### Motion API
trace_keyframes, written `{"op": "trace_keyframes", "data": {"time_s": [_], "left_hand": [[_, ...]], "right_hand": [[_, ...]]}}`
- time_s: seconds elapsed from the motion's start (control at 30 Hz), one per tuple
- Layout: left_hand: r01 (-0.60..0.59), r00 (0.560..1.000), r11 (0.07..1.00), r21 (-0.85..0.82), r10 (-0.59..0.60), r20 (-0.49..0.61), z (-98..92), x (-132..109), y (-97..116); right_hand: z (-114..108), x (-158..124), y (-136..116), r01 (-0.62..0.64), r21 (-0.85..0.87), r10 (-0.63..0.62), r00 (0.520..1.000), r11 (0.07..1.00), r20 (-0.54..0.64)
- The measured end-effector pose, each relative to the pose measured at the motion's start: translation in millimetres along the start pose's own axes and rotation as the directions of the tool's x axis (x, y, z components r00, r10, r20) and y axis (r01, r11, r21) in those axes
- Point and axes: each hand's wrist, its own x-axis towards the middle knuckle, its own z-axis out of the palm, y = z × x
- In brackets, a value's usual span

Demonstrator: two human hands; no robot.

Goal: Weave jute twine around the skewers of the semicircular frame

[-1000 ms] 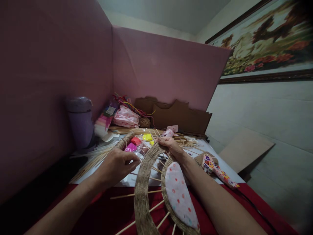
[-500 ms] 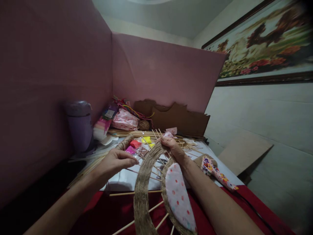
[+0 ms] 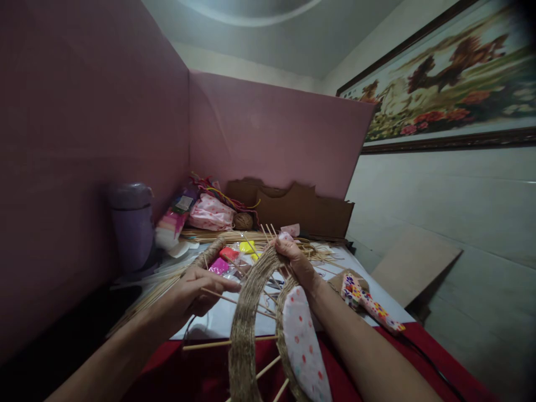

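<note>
My right hand (image 3: 295,262) is closed on the top of a half-woven frame of thin wooden sticks and brown twine. Its outer woven twine band (image 3: 245,329) curves down towards me. An inner part covered in white spotted cloth (image 3: 304,346) sits under my right wrist. Bare wooden sticks (image 3: 228,345) spread out between the two and past the band. My left hand (image 3: 205,290) is just left of the band, its forefinger pointing towards it and the other fingers curled. A thin strand hangs below this hand, seemingly twine; the grip itself is mostly hidden.
A twine roll (image 3: 209,254) and coloured clay packets (image 3: 220,266) lie behind my left hand. A floral glue gun (image 3: 368,301) with a black cord lies at right. Further back are a purple bin (image 3: 133,229), a twine ball (image 3: 243,221) and torn cardboard (image 3: 293,209).
My left hand has moved slightly down, and its pinch has changed to a pointing forefinger with curled fingers. My right hand keeps its hold on the frame. The view has tilted up a little.
</note>
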Motion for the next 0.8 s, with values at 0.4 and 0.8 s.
{"op": "trace_keyframes", "data": {"time_s": [0.4,0.8], "left_hand": [[0.128,0.989,0.979,-0.161,-0.139,-0.058,-4.8,2.9,0.2],[0.104,0.994,0.994,0.017,-0.104,-0.036,6.7,0.8,11.4]], "right_hand": [[5.1,-1.8,-2.9,-0.005,0.006,0.005,1.0,1.0,-0.005],[8.3,-2.4,-4.3,-0.02,0.022,0.019,1.0,1.0,0.014]]}}
